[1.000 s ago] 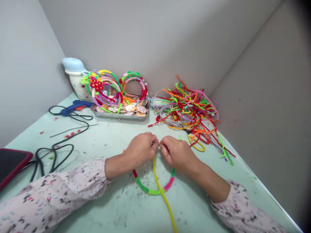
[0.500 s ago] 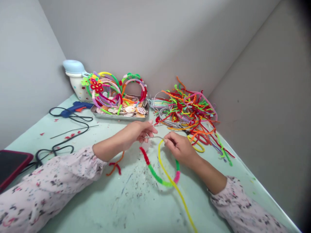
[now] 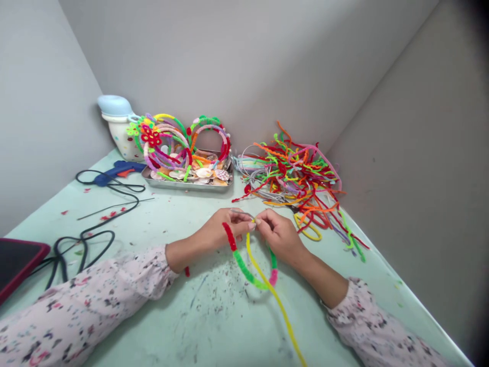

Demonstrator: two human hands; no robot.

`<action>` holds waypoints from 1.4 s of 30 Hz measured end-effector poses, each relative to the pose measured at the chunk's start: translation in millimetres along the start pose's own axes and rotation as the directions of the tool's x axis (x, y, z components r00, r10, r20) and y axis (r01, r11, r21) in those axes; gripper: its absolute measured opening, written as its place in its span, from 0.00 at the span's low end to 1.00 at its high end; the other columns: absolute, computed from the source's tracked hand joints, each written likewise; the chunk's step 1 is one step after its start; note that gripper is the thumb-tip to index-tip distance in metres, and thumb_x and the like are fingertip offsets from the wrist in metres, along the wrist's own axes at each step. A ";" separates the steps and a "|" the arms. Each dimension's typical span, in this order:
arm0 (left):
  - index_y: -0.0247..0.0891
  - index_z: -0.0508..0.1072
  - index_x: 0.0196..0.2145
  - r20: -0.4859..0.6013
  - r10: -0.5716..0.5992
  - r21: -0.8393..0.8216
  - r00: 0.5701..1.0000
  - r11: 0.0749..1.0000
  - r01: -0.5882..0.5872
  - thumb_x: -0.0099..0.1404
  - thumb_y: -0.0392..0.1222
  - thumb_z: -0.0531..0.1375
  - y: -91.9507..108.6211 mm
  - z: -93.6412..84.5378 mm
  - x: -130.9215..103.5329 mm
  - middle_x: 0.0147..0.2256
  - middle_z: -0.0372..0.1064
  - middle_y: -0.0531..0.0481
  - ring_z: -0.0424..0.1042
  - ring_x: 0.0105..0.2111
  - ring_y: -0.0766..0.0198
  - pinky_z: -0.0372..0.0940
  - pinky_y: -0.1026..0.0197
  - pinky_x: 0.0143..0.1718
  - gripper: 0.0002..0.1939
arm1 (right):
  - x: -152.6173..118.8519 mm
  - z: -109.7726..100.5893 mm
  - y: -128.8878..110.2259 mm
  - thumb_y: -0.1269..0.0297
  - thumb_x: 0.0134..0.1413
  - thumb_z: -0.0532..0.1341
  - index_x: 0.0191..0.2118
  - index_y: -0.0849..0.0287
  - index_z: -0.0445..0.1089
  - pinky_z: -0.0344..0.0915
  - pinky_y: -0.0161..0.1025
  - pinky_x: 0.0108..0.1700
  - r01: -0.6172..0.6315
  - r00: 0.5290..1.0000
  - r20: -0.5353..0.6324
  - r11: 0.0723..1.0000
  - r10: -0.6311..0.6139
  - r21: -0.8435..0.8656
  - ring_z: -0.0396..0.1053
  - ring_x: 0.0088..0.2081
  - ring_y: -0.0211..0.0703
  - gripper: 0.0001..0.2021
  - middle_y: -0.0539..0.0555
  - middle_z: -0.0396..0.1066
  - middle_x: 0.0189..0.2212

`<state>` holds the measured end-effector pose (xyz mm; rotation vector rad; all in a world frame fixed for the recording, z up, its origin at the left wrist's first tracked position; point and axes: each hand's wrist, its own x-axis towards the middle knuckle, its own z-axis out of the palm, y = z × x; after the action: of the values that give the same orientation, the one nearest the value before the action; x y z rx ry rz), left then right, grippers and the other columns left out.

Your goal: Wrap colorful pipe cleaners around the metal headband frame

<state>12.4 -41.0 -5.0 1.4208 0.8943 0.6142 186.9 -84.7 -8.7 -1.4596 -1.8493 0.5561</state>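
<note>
A curved hoop (image 3: 244, 269) wrapped in red, green and pink fuzzy stem hangs below my hands, its bare grey wire showing at the top. My left hand (image 3: 223, 228) pinches the yellow pipe cleaner near its upper end, where it meets the wire. Close beside it, my right hand (image 3: 280, 235) is closed on the hoop, with fingertips almost touching the left ones. The yellow pipe cleaner (image 3: 280, 306) trails down across the hoop toward the front edge of the view.
Behind are a metal tray (image 3: 187, 187) of shells and finished hoops, a lidded cup (image 3: 122, 135) and a pile of pipe cleaners (image 3: 298, 168). Yellow-handled scissors (image 3: 313, 233) lie right. Leftward are a blue glue gun (image 3: 114, 172), black cable (image 3: 84, 237) and dark red-edged device (image 3: 19, 262).
My left hand has moved right and down to meet the right hand and now pinches at the yellow end. The hoop has shifted slightly, and my left forearm now covers the orange piece.
</note>
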 end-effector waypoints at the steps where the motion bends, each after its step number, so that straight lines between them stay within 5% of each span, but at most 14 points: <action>1: 0.34 0.71 0.33 -0.016 0.032 0.001 0.999 0.999 -0.032 0.53 0.46 0.63 -2.5 1.3 1.3 0.22 0.65 0.55 0.62 0.20 0.71 0.55 0.68 0.20 0.13 | -0.3 1.2 -0.5 0.62 0.59 0.53 0.32 0.58 0.66 0.57 0.32 0.27 0.001 1.000 0.004 1.000 -0.001 -0.004 0.63 0.24 0.37 0.08 0.47 0.67 0.21; 9: 0.35 0.71 0.32 -0.176 0.290 0.351 0.941 0.911 -0.216 0.56 0.39 0.57 -10.3 8.3 -3.4 0.23 0.66 0.54 0.65 0.23 0.69 0.57 0.68 0.24 0.07 | -1.9 7.8 -2.3 0.62 0.59 0.53 0.33 0.58 0.67 0.57 0.32 0.27 -0.033 0.999 0.042 0.999 0.031 0.031 0.63 0.24 0.36 0.09 0.47 0.67 0.21; 20: 0.35 0.69 0.30 -0.213 0.273 0.402 0.938 0.900 -0.171 0.56 0.38 0.55 -3.8 3.2 -6.1 0.21 0.66 0.54 0.65 0.22 0.68 0.57 0.67 0.23 0.05 | 0.5 12.1 -0.8 0.58 0.58 0.54 0.36 0.59 0.67 0.61 0.32 0.27 -0.230 0.965 0.208 0.896 0.160 0.379 0.64 0.22 0.34 0.11 0.48 0.69 0.27; 30: 0.36 0.69 0.30 -0.221 0.281 0.437 0.934 0.885 -0.163 0.56 0.36 0.55 -10.8 3.6 -2.5 0.22 0.66 0.55 0.63 0.21 0.69 0.56 0.68 0.22 0.04 | -1.3 14.0 -2.0 0.59 0.59 0.53 0.35 0.57 0.68 0.57 0.32 0.25 -0.171 0.978 0.159 0.963 0.139 0.210 0.62 0.20 0.35 0.10 0.45 0.64 0.19; 42: 0.36 0.68 0.30 -0.184 0.292 0.398 0.939 0.895 -0.200 0.57 0.37 0.55 -15.1 5.9 -1.5 0.21 0.63 0.57 0.61 0.20 0.70 0.54 0.69 0.21 0.03 | 0.0 11.4 -3.6 0.64 0.58 0.53 0.32 0.58 0.71 0.55 0.32 0.28 -0.054 0.995 0.088 0.998 0.050 0.045 0.61 0.25 0.36 0.10 0.47 0.66 0.22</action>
<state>14.2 -46.9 -20.0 1.8538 1.0692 0.8544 176.0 -84.6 -13.6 -1.4761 -1.8561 0.6942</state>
